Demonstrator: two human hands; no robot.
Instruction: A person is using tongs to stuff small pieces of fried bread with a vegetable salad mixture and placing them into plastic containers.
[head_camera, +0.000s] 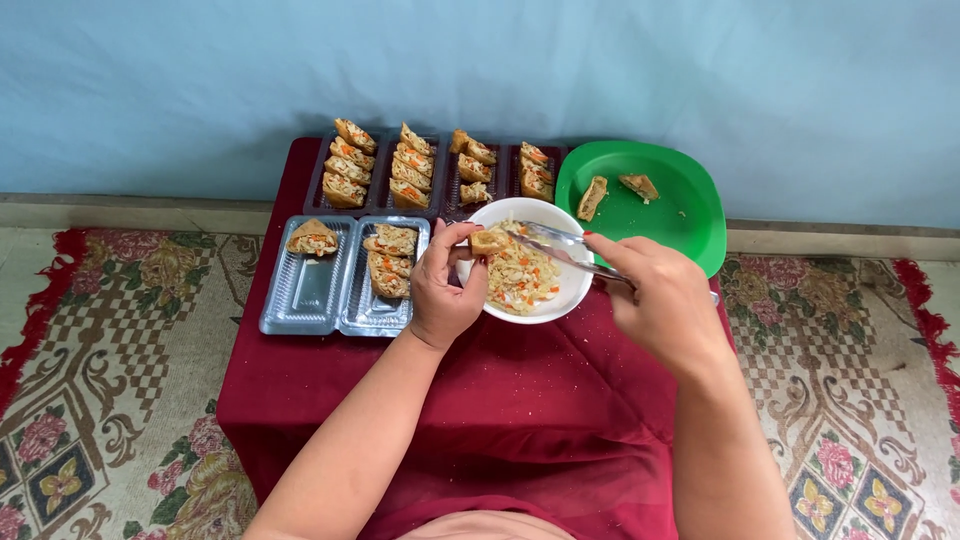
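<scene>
1. Count: two clear trays (300, 290), one bowl (570, 290) of filling, one green plate (690, 215) with two tofu pieces, far tray packed.
2. The tofu pocket (488, 240) sits over the bowl's left rim, long axis roughly left-right.
3. Left hand (443, 290) pinches the pocket, wrist bent up; right hand (665, 295) grips metal tongs (560, 245), tips aimed left at it.

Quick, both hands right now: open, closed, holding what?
Left hand: closed on a tofu pocket above the white bowl.
Right hand: closed on metal tongs reaching into the bowl.
</scene>
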